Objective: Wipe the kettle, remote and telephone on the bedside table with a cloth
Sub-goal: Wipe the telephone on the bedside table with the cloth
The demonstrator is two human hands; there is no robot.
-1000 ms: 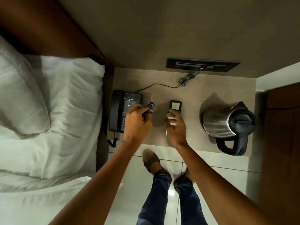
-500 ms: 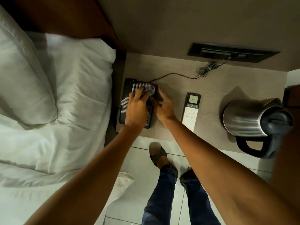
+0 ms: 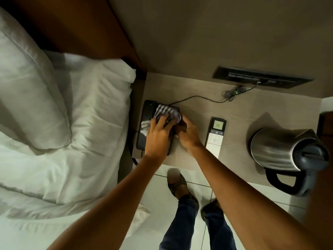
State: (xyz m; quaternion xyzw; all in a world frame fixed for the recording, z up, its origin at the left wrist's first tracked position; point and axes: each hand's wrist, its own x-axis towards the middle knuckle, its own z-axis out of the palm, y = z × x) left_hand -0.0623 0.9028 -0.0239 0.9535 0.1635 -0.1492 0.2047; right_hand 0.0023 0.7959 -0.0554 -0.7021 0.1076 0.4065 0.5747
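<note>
A black telephone [image 3: 144, 139] lies at the left edge of the wooden bedside table [image 3: 239, 112]. A striped grey-and-white cloth [image 3: 166, 112] is spread over its top. My left hand [image 3: 158, 136] presses flat on the cloth and the telephone. Against the telephone's right side rests my right hand [image 3: 187, 134], fingers curled on its edge. To the right lies a white remote [image 3: 216, 136] with a lit display. Further right a steel kettle [image 3: 281, 150] with a black lid and handle stands near the table's corner.
A bed with white sheets and a pillow [image 3: 30, 98] borders the table on the left. A thin black cord [image 3: 201, 99] runs from the telephone to a dark wall panel [image 3: 259, 80]. My feet stand on the tiled floor [image 3: 196, 179] below the table edge.
My left hand carried the cloth from above the table onto the telephone. My right hand left the remote and went to the telephone's right side. The view has shifted left.
</note>
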